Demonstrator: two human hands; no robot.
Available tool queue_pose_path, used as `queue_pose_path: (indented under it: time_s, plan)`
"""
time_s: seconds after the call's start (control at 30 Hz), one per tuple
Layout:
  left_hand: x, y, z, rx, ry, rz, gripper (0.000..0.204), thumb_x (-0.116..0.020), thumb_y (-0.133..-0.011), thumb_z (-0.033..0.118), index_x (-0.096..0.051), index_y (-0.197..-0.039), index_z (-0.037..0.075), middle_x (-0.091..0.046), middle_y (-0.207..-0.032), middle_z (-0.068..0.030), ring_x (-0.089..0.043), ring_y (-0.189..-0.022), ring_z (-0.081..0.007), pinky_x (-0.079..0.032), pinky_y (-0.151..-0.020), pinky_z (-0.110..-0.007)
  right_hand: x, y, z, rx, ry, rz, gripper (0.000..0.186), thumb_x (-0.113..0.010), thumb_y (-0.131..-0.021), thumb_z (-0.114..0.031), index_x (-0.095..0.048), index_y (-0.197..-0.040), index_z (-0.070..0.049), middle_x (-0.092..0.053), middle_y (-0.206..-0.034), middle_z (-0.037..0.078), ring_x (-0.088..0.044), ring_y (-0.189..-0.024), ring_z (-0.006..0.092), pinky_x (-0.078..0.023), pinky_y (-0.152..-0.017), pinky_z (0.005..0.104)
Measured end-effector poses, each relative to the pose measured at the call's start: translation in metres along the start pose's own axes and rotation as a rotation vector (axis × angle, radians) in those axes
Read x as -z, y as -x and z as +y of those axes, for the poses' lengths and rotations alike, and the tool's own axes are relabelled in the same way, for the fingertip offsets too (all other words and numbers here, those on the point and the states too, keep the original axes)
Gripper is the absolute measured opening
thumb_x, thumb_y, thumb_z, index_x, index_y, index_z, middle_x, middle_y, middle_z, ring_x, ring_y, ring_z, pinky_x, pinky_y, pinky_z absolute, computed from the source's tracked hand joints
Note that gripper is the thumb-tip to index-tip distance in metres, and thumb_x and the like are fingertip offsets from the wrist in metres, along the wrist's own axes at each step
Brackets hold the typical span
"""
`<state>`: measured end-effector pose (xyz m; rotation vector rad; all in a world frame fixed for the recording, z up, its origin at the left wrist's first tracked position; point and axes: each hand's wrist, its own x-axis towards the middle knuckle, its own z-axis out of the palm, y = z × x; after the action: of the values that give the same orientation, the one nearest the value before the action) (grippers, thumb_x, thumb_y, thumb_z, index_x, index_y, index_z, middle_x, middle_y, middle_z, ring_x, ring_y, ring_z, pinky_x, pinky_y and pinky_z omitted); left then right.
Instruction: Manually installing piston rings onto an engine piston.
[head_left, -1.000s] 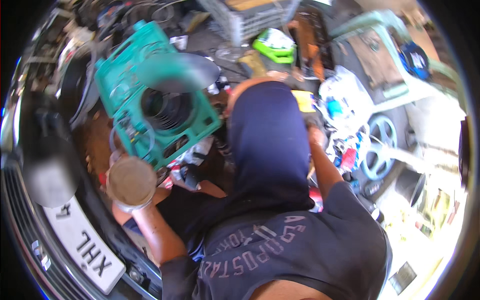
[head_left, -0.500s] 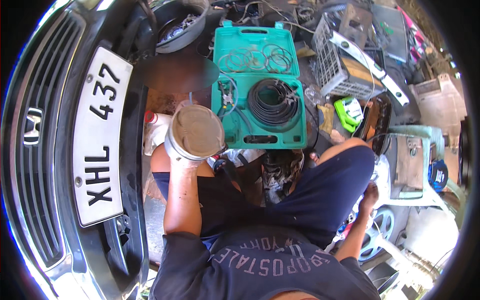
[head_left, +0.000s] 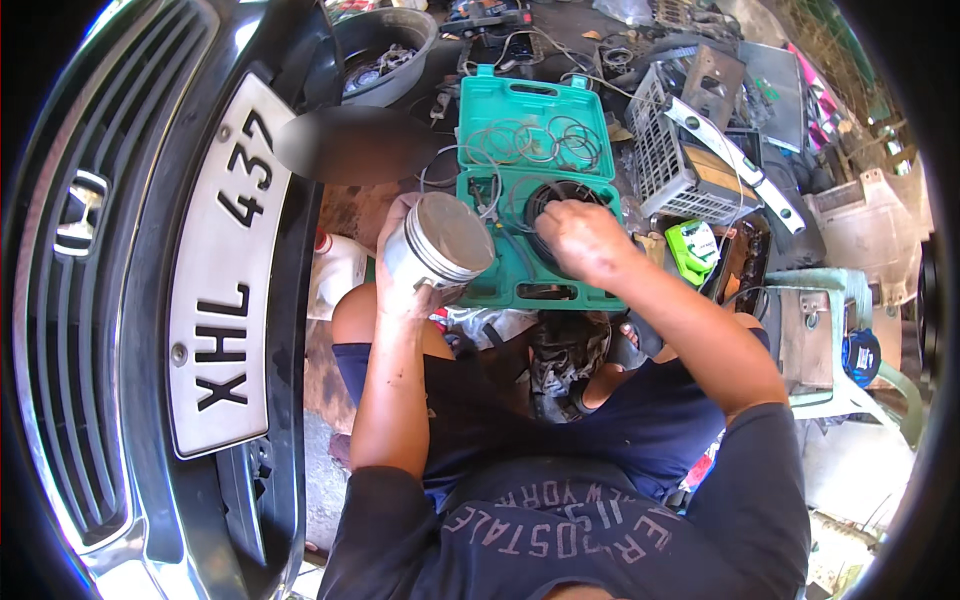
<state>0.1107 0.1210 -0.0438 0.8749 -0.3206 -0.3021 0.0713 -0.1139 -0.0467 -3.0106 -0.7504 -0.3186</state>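
Observation:
My left hand [head_left: 398,290] grips a metal piston [head_left: 442,228] with a dull flat top and grooved side, left of centre. My right hand [head_left: 582,240] is over the black coiled bands [head_left: 536,252] in a teal plastic case [head_left: 512,293], fingers closed; what they hold, if anything, is hidden. The case's open lid [head_left: 480,110] carries several loose thin rings [head_left: 570,140]. Between the coil and the piston, some small tools and thin tubing lie in the case, partly covered.
A dark car bumper and grille [head_left: 130,260] fill the left. Behind are a grey basin [head_left: 420,55], a grey crate [head_left: 665,165] and assorted parts. A green box [head_left: 690,250], a pale plastic chair [head_left: 850,290] and a white jug [head_left: 335,270] lie around my bent legs.
My right hand has moved from beside my right knee up and left to the coil in the case. The piston in my left hand has moved rightward and tilted, showing its grooved side.

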Motion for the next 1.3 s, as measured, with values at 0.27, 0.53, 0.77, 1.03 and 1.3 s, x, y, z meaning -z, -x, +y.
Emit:
queue_pose_path:
  time_s: [0.27,0.53,0.77,1.03,1.3]
  plan:
    - [0.006,0.000,0.008,0.001,-0.057,0.034,0.045,-0.072,-0.075,0.026,-0.048,-0.105,0.003,-0.059,-0.098,-0.0058,-0.059,-0.088,-0.0122,-0.049,-0.077,-0.026,-0.028,-0.006,-0.030,0.017,0.001,-0.061,0.010,-0.056,-0.072,-0.013,-0.060,-0.079,-0.007,-0.059,-0.081,0.008,-0.062,-0.077,0.0235,-0.052,-0.066,0.0341]
    - [-0.004,-0.005,-0.003,0.135,-0.019,-0.022,0.012,-0.049,-0.096,0.017,-0.050,-0.095,0.006,-0.058,-0.086,-0.0012,-0.056,-0.075,-0.0065,-0.047,-0.065,-0.023,0.010,-0.003,-0.011,-0.196,-0.366,-0.006,0.017,-0.070,-0.070,-0.013,-0.067,-0.085,-0.005,-0.063,-0.086,0.014,-0.062,-0.083,0.0320,-0.051,-0.073,0.0402]
    - [-0.011,-0.003,-0.012,0.180,-0.061,-0.193,0.009,-0.051,-0.095,0.014,-0.050,-0.094,0.006,-0.058,-0.089,-0.0027,-0.056,-0.076,-0.0077,-0.046,-0.067,-0.022,0.052,-0.010,-0.016,-0.182,-0.856,0.460,0.013,-0.067,-0.079,-0.005,-0.068,-0.091,-0.003,-0.065,-0.083,0.008,-0.063,-0.075,0.0189,-0.050,-0.067,0.0284]
    - [-0.027,0.007,-0.020,0.156,-0.417,-0.251,0.004,-0.052,-0.093,0.007,-0.052,-0.091,0.004,-0.053,-0.082,0.0010,-0.047,-0.078,-0.0061,-0.042,-0.069,-0.023,0.037,-0.011,-0.022,-0.460,-1.559,0.086,0.019,-0.063,-0.088,-0.017,-0.065,-0.097,0.000,-0.064,-0.085,0.003,-0.057,-0.070,0.0071,-0.047,-0.062,0.0226]
    - [-0.031,0.009,-0.022,0.114,-0.623,-0.221,0.006,-0.052,-0.093,0.007,-0.053,-0.089,0.002,-0.056,-0.081,-0.0036,-0.051,-0.078,-0.0091,-0.044,-0.071,-0.026,0.039,-0.009,-0.018,-0.582,-1.631,0.019,0.017,-0.061,-0.087,-0.016,-0.063,-0.092,0.000,-0.064,-0.082,0.005,-0.060,-0.071,0.0106,-0.049,-0.061,0.0248]
